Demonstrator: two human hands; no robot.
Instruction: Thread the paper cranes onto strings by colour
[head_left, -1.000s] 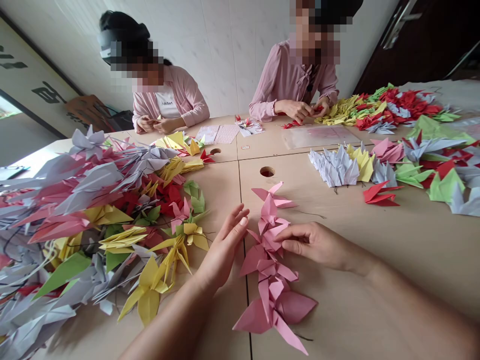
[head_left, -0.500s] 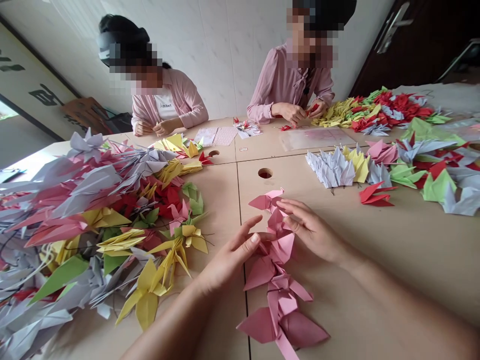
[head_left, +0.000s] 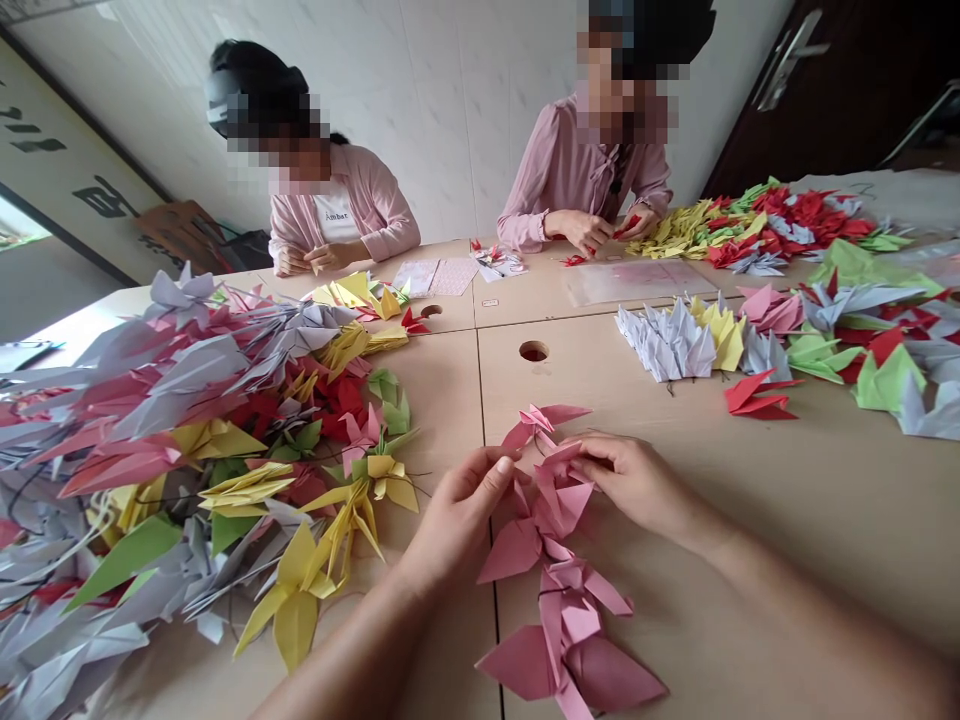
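A string of pink paper cranes (head_left: 564, 590) runs up the table in front of me, with dark thread showing between the birds. Near its far end, my left hand (head_left: 471, 500) pinches a pink wing from the left side. Opposite it, my right hand (head_left: 637, 485) has thumb and fingers closed on the edge of a pink paper crane (head_left: 566, 490). The topmost pink crane (head_left: 541, 425) lies just beyond both hands, its wings spread. Parts of the cranes between my fingers are hidden.
A large heap of strung paper cranes (head_left: 217, 400) in several colours fills the left. White and yellow folded cranes (head_left: 667, 340), a red crane (head_left: 761, 397) and a mixed pile (head_left: 885, 320) lie to the right. Two people sit across the table (head_left: 420, 400), which has a round hole (head_left: 534, 351).
Both hands have gone from loosely spread fingers to closed grips on the pink cranes. The topmost crane has turned, its wing now pointing right.
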